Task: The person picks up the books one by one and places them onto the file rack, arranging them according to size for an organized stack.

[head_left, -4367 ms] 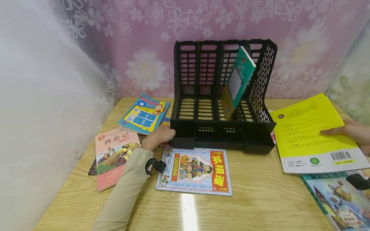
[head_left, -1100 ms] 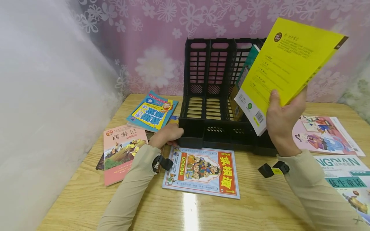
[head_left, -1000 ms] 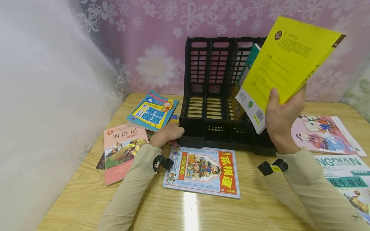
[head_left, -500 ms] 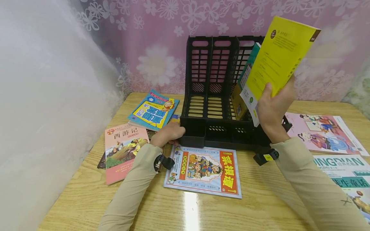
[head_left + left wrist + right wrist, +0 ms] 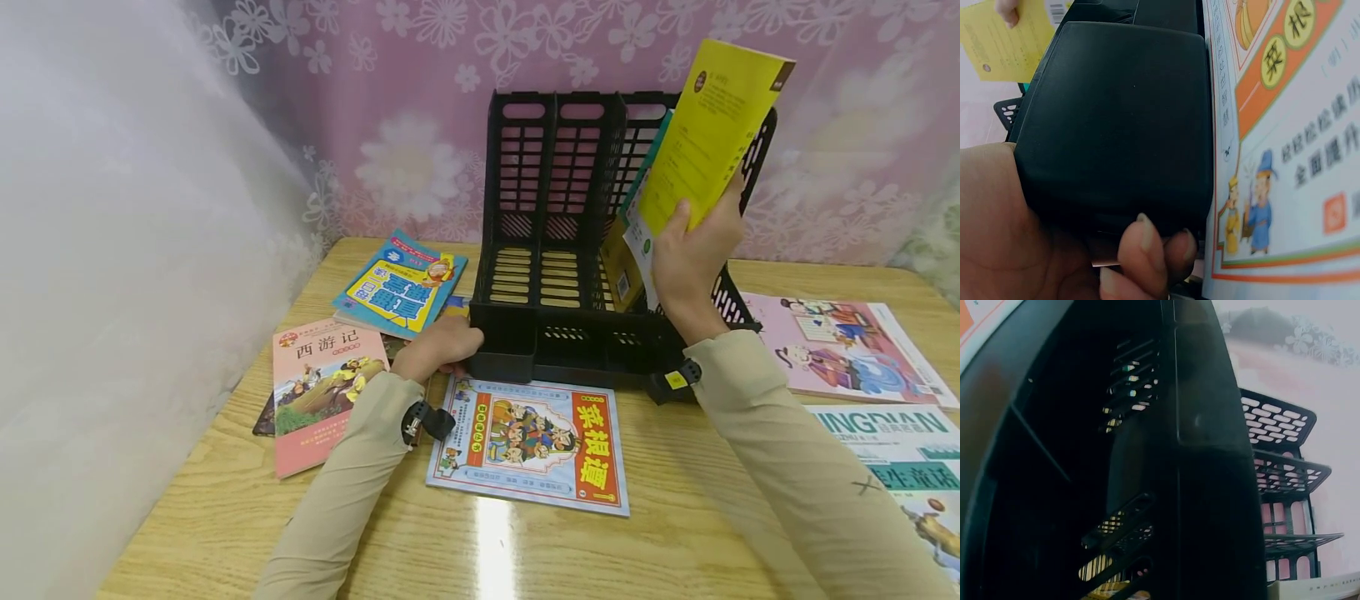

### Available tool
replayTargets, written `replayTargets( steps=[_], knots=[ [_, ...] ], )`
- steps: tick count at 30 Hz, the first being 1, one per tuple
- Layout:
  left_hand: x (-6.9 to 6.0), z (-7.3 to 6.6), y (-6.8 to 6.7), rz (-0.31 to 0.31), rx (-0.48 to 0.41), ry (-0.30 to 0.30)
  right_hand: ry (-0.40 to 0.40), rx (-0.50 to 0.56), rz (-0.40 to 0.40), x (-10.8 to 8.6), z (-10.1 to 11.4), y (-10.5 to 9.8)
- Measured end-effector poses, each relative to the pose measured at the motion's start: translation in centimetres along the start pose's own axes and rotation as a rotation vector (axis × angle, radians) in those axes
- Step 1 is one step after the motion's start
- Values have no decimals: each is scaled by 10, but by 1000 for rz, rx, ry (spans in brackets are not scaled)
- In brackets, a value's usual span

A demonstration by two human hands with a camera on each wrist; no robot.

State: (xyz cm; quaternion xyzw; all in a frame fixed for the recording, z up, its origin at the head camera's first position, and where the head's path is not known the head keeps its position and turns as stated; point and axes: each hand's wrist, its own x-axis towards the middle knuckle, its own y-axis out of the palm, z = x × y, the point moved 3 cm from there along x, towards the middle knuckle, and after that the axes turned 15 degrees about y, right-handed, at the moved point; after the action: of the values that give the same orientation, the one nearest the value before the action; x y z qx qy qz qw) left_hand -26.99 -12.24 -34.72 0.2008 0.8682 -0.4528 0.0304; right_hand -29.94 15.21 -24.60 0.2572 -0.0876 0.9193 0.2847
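My right hand (image 5: 697, 258) grips a yellow book (image 5: 708, 125), thumb on its back cover. The book is upright and slightly tilted over the right part of a black magazine rack (image 5: 502, 321), its lower edge behind the rack's front ledge. To its left, a teal-and-brown book (image 5: 621, 267) leans inside the rack, partly hidden. My left hand (image 5: 438, 343) holds the rack's front left corner; in the left wrist view its fingertips (image 5: 1144, 250) curl at the corner's edge. The right wrist view has the rack close up, without the hand.
A comic book (image 5: 528, 446) lies before the rack. At left are a pink book (image 5: 322, 417) on a dark one, and a blue book (image 5: 397, 287). To the right lie a pink illustrated book (image 5: 847, 346) and a white-and-teal book (image 5: 892, 433). A flowered curtain (image 5: 405, 167) hangs behind.
My right hand has lifted the yellow book from the right side, brought it left to the rack, turned it more edge-on and lowered it slightly. My left hand stays at the rack's corner.
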Motion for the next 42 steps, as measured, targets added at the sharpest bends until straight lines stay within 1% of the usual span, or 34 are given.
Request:
replayTargets(
  steps=[5,8,16,20,24,27,30,33,35,38,41,42],
  knots=[
    [0,0,0,-10,-10,-2,21,-20,-19,4,-2,8],
    [2,1,3,-2,-16,-5,39,-33,-27,6,-8,11],
    [4,0,5,7,4,-1,42,-24,-9,13,-21,15],
    [4,-2,4,4,3,10,66,-18,3,18,-25,18],
    [5,-4,3,-4,-12,14,87,-43,3,23,-29,21],
    [4,-4,3,-6,-13,7,87,-64,4,24,-32,24],
    [4,-3,2,-7,-8,7,84,-69,22,25,-33,29],
    [3,-2,1,-10,-5,4,79,-133,67,24,-32,34],
    [3,-1,-1,-11,-1,0,94,-186,102,23,-33,37],
    [3,-1,-1,-6,-3,-4,161,-238,130,20,-35,37],
    [3,0,-1,2,-8,-4,219,-228,129,20,-37,35],
    [3,0,-1,1,-9,-5,226,-227,130,21,-38,35]
  ],
)
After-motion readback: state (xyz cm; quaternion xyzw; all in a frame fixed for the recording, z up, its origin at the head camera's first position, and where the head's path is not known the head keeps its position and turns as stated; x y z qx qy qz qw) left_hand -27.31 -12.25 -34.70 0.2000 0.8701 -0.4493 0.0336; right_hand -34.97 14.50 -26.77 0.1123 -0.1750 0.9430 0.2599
